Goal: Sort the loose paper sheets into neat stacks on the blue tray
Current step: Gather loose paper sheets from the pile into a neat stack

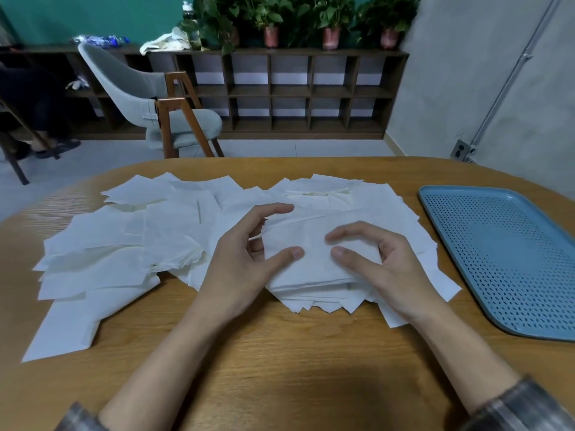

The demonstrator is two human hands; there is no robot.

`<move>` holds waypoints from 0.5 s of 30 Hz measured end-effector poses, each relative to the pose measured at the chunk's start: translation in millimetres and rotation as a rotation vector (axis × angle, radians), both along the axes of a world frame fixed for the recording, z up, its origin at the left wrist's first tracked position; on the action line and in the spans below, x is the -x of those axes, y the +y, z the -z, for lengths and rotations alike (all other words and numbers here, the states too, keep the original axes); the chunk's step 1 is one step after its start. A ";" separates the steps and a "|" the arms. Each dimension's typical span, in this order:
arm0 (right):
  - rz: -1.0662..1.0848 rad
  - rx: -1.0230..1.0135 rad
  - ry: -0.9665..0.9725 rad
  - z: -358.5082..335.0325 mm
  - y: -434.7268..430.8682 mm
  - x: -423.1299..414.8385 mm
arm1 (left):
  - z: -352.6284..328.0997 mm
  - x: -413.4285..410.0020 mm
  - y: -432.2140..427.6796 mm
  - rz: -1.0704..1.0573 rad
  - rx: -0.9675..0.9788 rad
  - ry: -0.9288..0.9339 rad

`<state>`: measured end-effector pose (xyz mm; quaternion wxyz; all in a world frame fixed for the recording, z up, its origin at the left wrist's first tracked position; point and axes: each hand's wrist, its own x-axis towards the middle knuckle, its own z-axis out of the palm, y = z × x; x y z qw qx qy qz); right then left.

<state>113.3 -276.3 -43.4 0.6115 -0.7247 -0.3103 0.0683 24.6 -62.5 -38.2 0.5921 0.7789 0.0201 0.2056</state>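
Head view: bench inventory, for you as operator.

1. Small stack: white sheets squared together, lying between your two grips on top of the other paper. Its near edge runs from grip to grip, slightly tilted. The sheets look close to square, so no long axis can be told. Ragged corners of lower sheets fan out on your side of it.

2. Left grip: holding the small stack at its left edge, thumb flat on top, fingers curled against the edge, forefinger reaching toward the far corner.

3. Right grip: thumb on top of the stack, fingers arched over it and blurred. You cannot tell whether it clamps or only rests.

4. Loose sheets: spread left of the left grip and beyond both grips, overlapping at all angles. One long piece trails toward the bench's near-left edge.

5. Blue tray: perforated, flat on the bench to the right of the right grip. Its long axis runs from near-right to far-left, and the frame cuts its right side. A strip of wood shows between its left rim and the outermost sheets.

6. Bench: wooden, with a rounded far edge beyond the paper. Open wood lies on your side of both grips, around your forearms.

7. Beyond the bench, past the left grip: a chair and a cubby shelf.
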 end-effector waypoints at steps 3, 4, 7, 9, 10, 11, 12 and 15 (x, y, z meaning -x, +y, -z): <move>0.106 0.021 -0.019 1.8 0.3 -1.7 | 6.5 -0.4 -4.0 -0.080 -0.177 -0.095; 0.157 0.005 -0.021 2.6 -0.2 -3.4 | 9.5 -0.6 -5.2 -0.101 -0.274 -0.144; 0.248 -0.038 -0.028 4.7 -1.8 -8.5 | 20.2 -1.7 -6.9 -0.029 -0.529 -0.201; 0.251 -0.040 -0.031 5.7 -2.4 -9.8 | 26.4 -2.3 -6.6 0.077 -0.686 -0.163; 0.248 -0.034 -0.030 6.2 -2.4 -10.0 | 29.1 -3.1 -5.7 0.108 -0.756 -0.155; 0.247 -0.028 -0.028 6.9 -2.1 -10.2 | 31.1 -3.4 -4.7 0.122 -0.799 -0.156; 0.246 -0.024 -0.029 7.5 -2.1 -10.6 | 31.8 -4.0 -3.8 0.126 -0.819 -0.162; 0.243 -0.026 -0.034 10.2 -2.3 -12.6 | 32.4 -5.8 -3.5 0.120 -0.867 -0.222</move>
